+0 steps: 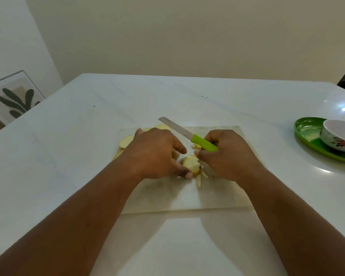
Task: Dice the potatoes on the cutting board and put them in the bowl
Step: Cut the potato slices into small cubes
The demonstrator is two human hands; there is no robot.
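Head view, looking down on a white worktop [68, 156]. Pale cutting board [187, 196] lying flat at centre, taken as landmark. Left hand [155, 154] over the board's left-centre, grip narrow, thumb and fingertips pinching a round potato piece [191, 165] with cut face up, resting on the board at its middle. Right hand [227, 154] over the board's right-centre, grip curled round the green handle of a knife [187, 136]; thumb tip just beside the potato piece, contact not certain. Blade raised off the board, pointing up and left toward the board's far edge, tip past the edge in this view. Potato slices [126, 141] lying at the board's far-left corner, partly hidden behind the left hand; some overhanging or beside the left edge, cannot tell which. Thin potato strips [199, 179] on the board just nearer than the round piece, partly under the right hand. A small pale scrap [196, 146] on the board beneath the knife handle. Bowl [339, 136], white with flower pattern, well apart to the right of the board, standing on a green tray [311, 134]; inside of bowl shows no potato. Framed leaf picture [14, 96] beyond the worktop, far left of the board.
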